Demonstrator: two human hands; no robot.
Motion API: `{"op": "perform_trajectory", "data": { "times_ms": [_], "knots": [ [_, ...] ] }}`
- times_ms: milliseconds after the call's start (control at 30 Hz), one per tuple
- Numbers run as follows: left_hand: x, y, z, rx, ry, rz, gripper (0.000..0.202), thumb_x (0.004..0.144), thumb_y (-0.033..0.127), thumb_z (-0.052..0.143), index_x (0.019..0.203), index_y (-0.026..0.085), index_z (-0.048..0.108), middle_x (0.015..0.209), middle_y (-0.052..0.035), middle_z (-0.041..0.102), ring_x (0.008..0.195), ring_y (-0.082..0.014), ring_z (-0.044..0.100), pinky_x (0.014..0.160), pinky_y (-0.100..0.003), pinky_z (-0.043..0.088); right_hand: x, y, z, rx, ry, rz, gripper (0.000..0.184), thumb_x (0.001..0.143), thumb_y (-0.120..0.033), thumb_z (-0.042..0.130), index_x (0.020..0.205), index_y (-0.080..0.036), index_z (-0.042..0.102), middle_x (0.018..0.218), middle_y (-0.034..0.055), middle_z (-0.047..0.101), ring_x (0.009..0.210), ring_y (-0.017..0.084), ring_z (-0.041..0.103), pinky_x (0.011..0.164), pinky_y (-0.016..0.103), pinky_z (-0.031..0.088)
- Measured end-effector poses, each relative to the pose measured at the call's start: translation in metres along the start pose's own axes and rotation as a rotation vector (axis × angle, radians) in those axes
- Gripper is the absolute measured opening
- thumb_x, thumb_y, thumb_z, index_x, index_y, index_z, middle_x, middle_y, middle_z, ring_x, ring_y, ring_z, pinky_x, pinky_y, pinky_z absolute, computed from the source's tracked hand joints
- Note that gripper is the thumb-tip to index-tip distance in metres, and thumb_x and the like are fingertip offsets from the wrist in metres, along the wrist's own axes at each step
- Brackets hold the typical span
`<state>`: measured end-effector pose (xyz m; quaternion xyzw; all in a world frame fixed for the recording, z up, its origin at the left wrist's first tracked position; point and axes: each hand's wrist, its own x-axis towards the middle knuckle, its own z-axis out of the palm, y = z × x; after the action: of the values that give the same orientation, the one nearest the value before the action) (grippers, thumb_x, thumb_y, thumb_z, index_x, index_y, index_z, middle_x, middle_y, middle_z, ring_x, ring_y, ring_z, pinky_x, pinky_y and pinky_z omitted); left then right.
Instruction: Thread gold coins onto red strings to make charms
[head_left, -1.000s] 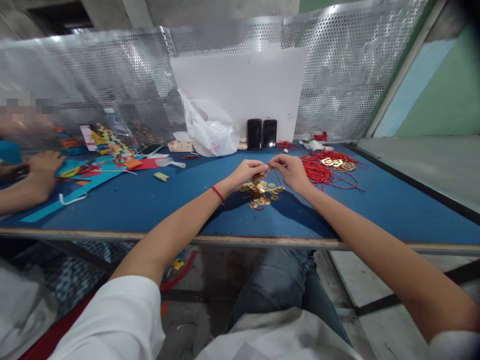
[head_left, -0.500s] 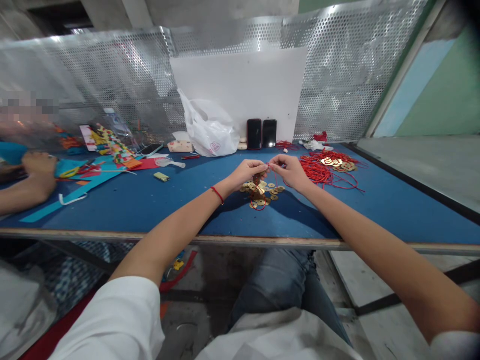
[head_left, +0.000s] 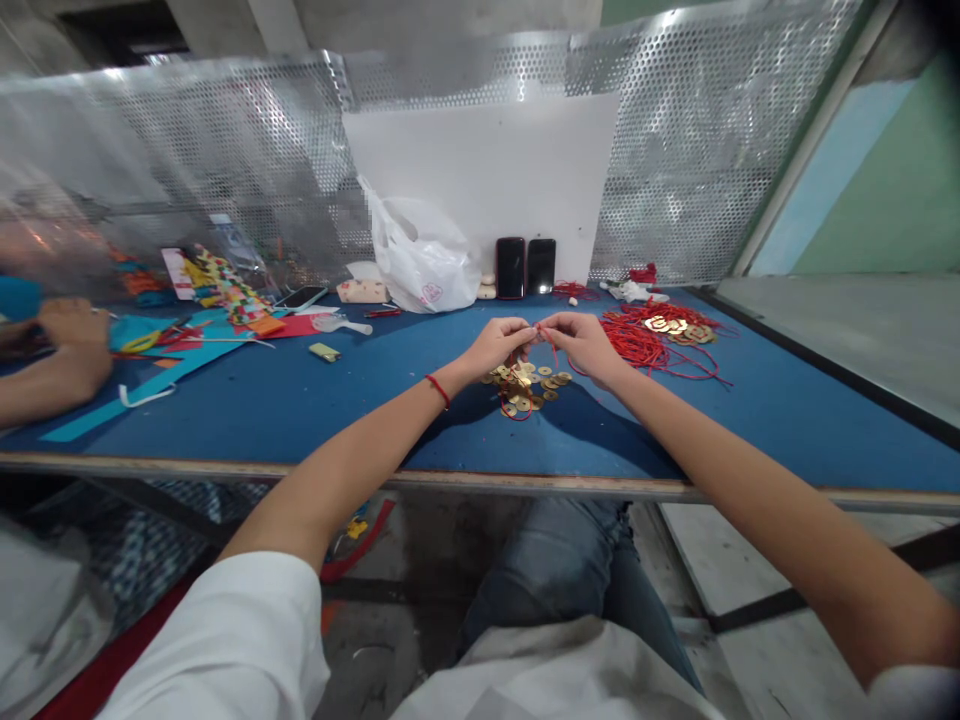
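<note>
Both my hands meet over a loose pile of gold coins with centre holes [head_left: 523, 388] on the blue table. My left hand [head_left: 501, 345] pinches a thin red cord [head_left: 554, 349], and so does my right hand [head_left: 577, 340]; their fingertips nearly touch. The cord hangs between the hands, and a red loop of it lies among the coins below. Small details at the fingertips are too tiny to make out. Under my left hand, part of the pile is hidden and in shadow.
To the right lies a tangle of red cords [head_left: 637, 340] with gold coins [head_left: 667, 326] on it. Two phones [head_left: 511, 268] lean against a white board [head_left: 480, 170], beside a white plastic bag [head_left: 424, 255]. A co-worker's hand [head_left: 75, 335] rests near coloured paper [head_left: 97, 410] at left.
My fingertips have shifted slightly while still pinching the red cord, and more of it shows between the hands. The co-worker's hand at left has moved a little.
</note>
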<state>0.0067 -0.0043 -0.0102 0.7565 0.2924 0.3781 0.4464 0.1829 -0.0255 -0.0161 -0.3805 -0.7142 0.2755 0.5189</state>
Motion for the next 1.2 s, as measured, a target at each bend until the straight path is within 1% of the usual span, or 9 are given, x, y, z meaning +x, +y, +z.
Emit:
{"op": "perform_trajectory", "data": {
  "times_ms": [200, 400, 467, 567, 667, 733, 833, 967, 1200],
  "knots": [
    [0.000, 0.002, 0.000, 0.116, 0.011, 0.100, 0.024, 0.083, 0.032, 0.055, 0.068, 0.013, 0.059, 0.053, 0.0020, 0.053, 0.048, -0.0080, 0.048, 0.048, -0.020, 0.036, -0.001, 0.000, 0.001, 0.071, 0.005, 0.068, 0.023, 0.065, -0.037, 0.070, 0.072, -0.015, 0.069, 0.068, 0.0049, 0.067, 0.062, 0.013, 0.055, 0.058, 0.027, 0.043],
    [0.002, -0.004, -0.001, 0.038, 0.022, 0.114, 0.022, 0.080, 0.030, 0.056, 0.065, 0.014, 0.057, 0.054, 0.0024, 0.053, 0.049, -0.0084, 0.048, 0.050, -0.021, 0.038, -0.001, -0.008, -0.002, 0.116, -0.016, 0.120, 0.025, 0.065, -0.040, 0.070, 0.071, -0.016, 0.068, 0.068, 0.0042, 0.067, 0.061, 0.012, 0.054, 0.060, 0.027, 0.043],
    [0.003, -0.004, -0.001, 0.012, 0.030, 0.104, 0.020, 0.079, 0.029, 0.055, 0.064, 0.015, 0.057, 0.053, 0.0021, 0.053, 0.049, -0.0084, 0.049, 0.049, -0.020, 0.037, -0.001, -0.010, -0.003, 0.141, -0.030, 0.133, 0.029, 0.069, -0.044, 0.068, 0.072, -0.016, 0.067, 0.071, 0.0052, 0.068, 0.064, 0.013, 0.056, 0.063, 0.027, 0.044],
    [0.002, -0.001, -0.001, -0.010, 0.024, 0.092, 0.019, 0.078, 0.026, 0.055, 0.063, 0.015, 0.056, 0.053, 0.0014, 0.054, 0.048, -0.0081, 0.049, 0.049, -0.020, 0.037, -0.001, -0.012, -0.003, 0.191, -0.056, 0.148, 0.041, 0.073, -0.057, 0.063, 0.072, -0.016, 0.065, 0.074, 0.0070, 0.068, 0.067, 0.014, 0.058, 0.065, 0.028, 0.046],
    [0.002, 0.000, -0.001, -0.015, 0.029, 0.085, 0.019, 0.078, 0.025, 0.056, 0.062, 0.015, 0.056, 0.053, 0.0013, 0.054, 0.048, -0.0078, 0.049, 0.049, -0.020, 0.038, -0.002, -0.012, -0.002, 0.193, -0.053, 0.154, 0.050, 0.074, -0.065, 0.057, 0.071, -0.016, 0.065, 0.074, 0.0077, 0.068, 0.068, 0.014, 0.059, 0.066, 0.028, 0.046],
    [0.002, -0.001, -0.001, -0.009, 0.038, 0.080, 0.019, 0.079, 0.025, 0.055, 0.063, 0.015, 0.056, 0.052, 0.0019, 0.053, 0.047, -0.0079, 0.049, 0.048, -0.020, 0.038, -0.002, -0.012, -0.001, 0.152, -0.041, 0.138, 0.047, 0.071, -0.062, 0.063, 0.071, -0.016, 0.066, 0.073, 0.0066, 0.067, 0.066, 0.014, 0.057, 0.065, 0.028, 0.046],
    [0.002, -0.004, -0.001, 0.008, 0.038, 0.082, 0.020, 0.080, 0.027, 0.056, 0.064, 0.015, 0.056, 0.051, 0.0020, 0.053, 0.047, -0.0082, 0.049, 0.048, -0.020, 0.038, -0.003, -0.011, 0.000, 0.114, -0.011, 0.109, 0.034, 0.065, -0.049, 0.072, 0.072, -0.016, 0.067, 0.070, 0.0044, 0.067, 0.064, 0.013, 0.056, 0.065, 0.027, 0.045],
    [0.002, -0.003, -0.001, 0.016, 0.026, 0.072, 0.025, 0.081, 0.034, 0.059, 0.065, 0.014, 0.057, 0.054, 0.0024, 0.052, 0.047, -0.0071, 0.047, 0.048, -0.020, 0.037, -0.002, -0.009, 0.000, 0.118, 0.007, 0.073, 0.023, 0.065, -0.036, 0.072, 0.072, -0.015, 0.066, 0.070, 0.0040, 0.067, 0.065, 0.013, 0.057, 0.065, 0.028, 0.045],
    [0.000, 0.002, 0.001, 0.005, 0.020, 0.044, 0.032, 0.080, 0.041, 0.063, 0.065, 0.013, 0.057, 0.055, 0.0020, 0.050, 0.048, -0.0063, 0.044, 0.047, -0.019, 0.034, -0.002, -0.012, -0.001, 0.071, 0.006, 0.035, 0.020, 0.067, -0.036, 0.068, 0.072, -0.016, 0.065, 0.065, 0.0015, 0.063, 0.058, 0.011, 0.051, 0.059, 0.026, 0.042]
  ]
}}
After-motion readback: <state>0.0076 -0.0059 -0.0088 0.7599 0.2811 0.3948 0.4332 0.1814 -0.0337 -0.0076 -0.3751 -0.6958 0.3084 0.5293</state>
